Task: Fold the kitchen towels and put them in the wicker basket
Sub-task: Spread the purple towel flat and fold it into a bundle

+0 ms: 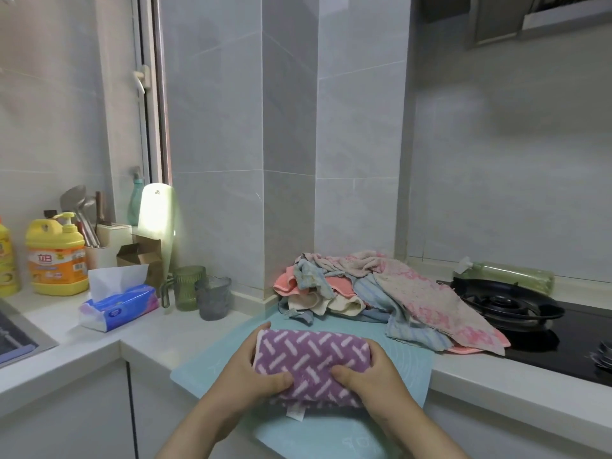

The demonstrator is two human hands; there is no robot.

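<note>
We have the left hand [255,369] and the right hand [371,376] both gripping the folded purple towel [311,356], one at each end, thumbs pressed on top and fingers curled round the edges. The towel sits near centre on the teal mat [407,359], in a thick, puffy fold with its tag hanging off the near edge.

Risk one: the bundle looks springy, so if either hand loosens during the lift, we judge the layers flop open and need refolding. Risk two: the wicker basket is not in view, so the carry means turning away, with more chance to lose the fold.

Farther right, the unfolded pile of towels [381,293] drapes onto the hob beside the burner [506,303]; tugging one out could drag the others over it. On the left, the glass cups [198,293] stand near the mat, and a swinging elbow could tip them.
</note>
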